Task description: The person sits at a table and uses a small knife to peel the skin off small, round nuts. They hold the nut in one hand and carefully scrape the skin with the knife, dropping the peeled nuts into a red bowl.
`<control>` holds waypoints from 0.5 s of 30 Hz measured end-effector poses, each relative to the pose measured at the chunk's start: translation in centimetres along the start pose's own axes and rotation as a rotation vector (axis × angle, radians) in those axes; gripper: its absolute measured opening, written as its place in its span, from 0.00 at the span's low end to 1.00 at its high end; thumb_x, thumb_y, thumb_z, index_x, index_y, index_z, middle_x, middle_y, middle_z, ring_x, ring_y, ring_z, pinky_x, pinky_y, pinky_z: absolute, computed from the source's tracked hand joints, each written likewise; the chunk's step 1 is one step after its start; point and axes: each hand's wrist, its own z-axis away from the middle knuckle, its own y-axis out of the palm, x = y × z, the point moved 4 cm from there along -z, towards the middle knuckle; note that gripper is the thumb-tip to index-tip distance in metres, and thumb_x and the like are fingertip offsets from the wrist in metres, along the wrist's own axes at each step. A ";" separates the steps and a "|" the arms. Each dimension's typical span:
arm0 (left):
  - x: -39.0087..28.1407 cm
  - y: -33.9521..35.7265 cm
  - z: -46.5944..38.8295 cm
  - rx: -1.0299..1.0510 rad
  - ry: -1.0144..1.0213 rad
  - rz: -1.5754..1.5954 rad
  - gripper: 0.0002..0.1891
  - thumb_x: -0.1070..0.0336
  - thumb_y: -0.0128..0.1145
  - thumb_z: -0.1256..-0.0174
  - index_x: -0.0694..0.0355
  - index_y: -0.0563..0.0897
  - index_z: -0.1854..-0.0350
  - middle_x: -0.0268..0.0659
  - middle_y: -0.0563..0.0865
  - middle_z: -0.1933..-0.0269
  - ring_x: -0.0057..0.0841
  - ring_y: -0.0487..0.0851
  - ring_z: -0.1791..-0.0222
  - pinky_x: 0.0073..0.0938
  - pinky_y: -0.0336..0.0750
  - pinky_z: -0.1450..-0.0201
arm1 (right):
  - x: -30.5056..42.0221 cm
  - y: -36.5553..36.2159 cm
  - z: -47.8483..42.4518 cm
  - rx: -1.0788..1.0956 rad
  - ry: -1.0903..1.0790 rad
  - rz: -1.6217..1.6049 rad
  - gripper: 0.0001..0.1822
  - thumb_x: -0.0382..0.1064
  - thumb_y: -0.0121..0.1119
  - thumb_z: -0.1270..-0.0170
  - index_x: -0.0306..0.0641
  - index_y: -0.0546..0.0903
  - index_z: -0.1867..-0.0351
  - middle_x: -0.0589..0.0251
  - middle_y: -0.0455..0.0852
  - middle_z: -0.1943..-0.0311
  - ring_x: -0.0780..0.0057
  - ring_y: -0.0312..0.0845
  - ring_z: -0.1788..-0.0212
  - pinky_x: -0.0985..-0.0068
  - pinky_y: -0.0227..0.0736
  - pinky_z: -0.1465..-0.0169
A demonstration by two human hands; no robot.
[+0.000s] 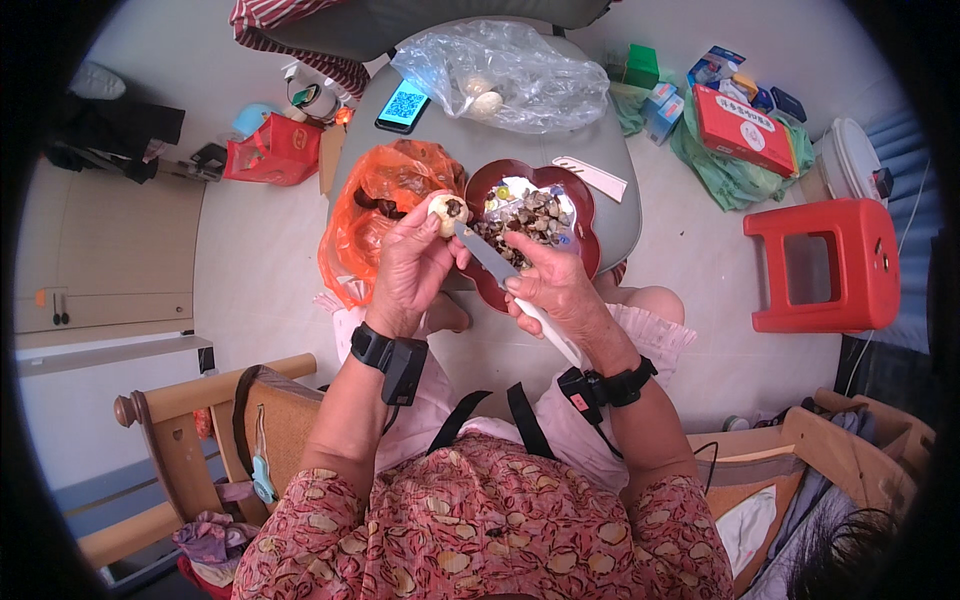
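Observation:
My left hand (pixel 412 262) holds up a small round cream-coloured piece of food (pixel 448 215) with a dark hollow on its top. In my right hand (pixel 551 281) is a knife (pixel 487 255) with a white handle, its blade tip touching or very near the round piece. Beneath my hands lies a dark red flower-shaped tray (pixel 589 202) with many brown and greyish scraps (pixel 536 217). To its left, an orange plastic bag (pixel 345 240) stands open with dark pieces inside. A clear plastic bag (pixel 555 82) at the far side holds pale round pieces (pixel 486 105).
Everything rests on a grey padded seat (pixel 611 150). A phone (pixel 403 105) with a lit screen and a white flat strip (pixel 592 177) lie on it. On the floor are a red plastic stool (pixel 885 262), a red bag (pixel 274 154) and a red box (pixel 742 127).

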 end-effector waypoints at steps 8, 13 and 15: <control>-0.6 -0.2 0.1 0.046 0.004 -0.128 0.23 0.65 0.58 0.35 0.69 0.71 0.39 0.42 0.81 0.53 0.27 0.80 0.63 0.27 0.77 0.67 | 0.0 0.0 0.1 0.034 0.036 -0.047 0.39 0.33 0.55 0.36 0.26 0.47 0.29 0.59 0.78 0.76 0.81 0.70 0.83 0.83 0.65 0.81; -0.8 0.1 0.2 0.050 -0.007 -0.253 0.25 0.66 0.58 0.35 0.70 0.70 0.38 0.43 0.81 0.53 0.27 0.80 0.63 0.26 0.77 0.67 | -0.2 0.2 0.2 -0.027 0.017 0.003 0.39 0.32 0.54 0.35 0.26 0.46 0.29 0.59 0.78 0.76 0.80 0.70 0.83 0.82 0.66 0.80; -0.9 0.1 0.3 0.068 -0.013 -0.270 0.25 0.66 0.58 0.35 0.70 0.69 0.37 0.43 0.81 0.53 0.27 0.80 0.64 0.26 0.77 0.67 | -0.4 0.1 0.2 -0.018 0.012 -0.029 0.38 0.32 0.54 0.35 0.26 0.46 0.29 0.59 0.78 0.76 0.80 0.70 0.83 0.82 0.66 0.80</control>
